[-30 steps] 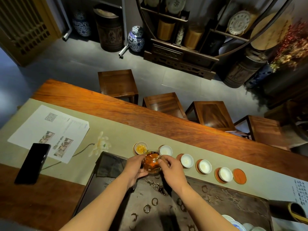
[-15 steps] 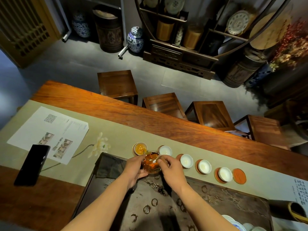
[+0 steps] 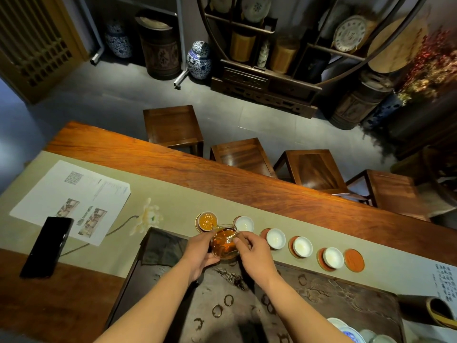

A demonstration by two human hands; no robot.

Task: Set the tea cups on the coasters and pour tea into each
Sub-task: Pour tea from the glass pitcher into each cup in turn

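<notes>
Single head-worn wide-angle view, looking forward and steeply down from above the near edge of the long reddish wooden table, hands close below, dark wooden stools and grey floor beyond.

Five tea cups; one filled, four empty. One bare coaster. One glass pitcher. Four stools.
</notes>
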